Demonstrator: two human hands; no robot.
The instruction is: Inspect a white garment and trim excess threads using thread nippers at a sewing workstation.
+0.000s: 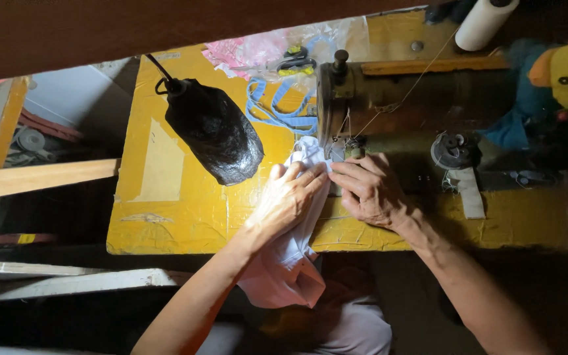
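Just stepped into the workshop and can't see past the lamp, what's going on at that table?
A person sits at a yellow table, both hands on white fabric at an old sewing machine. The left hand presses the cloth flat; the right hand steadies it by the needle. A black-wrapped lamp hangs above; blue straps lie behind.

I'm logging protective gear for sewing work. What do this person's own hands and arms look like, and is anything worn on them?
Both are bare: the left hand and right hand show no gloves, rings, watch or bands. No sleeves are visible on either forearm.
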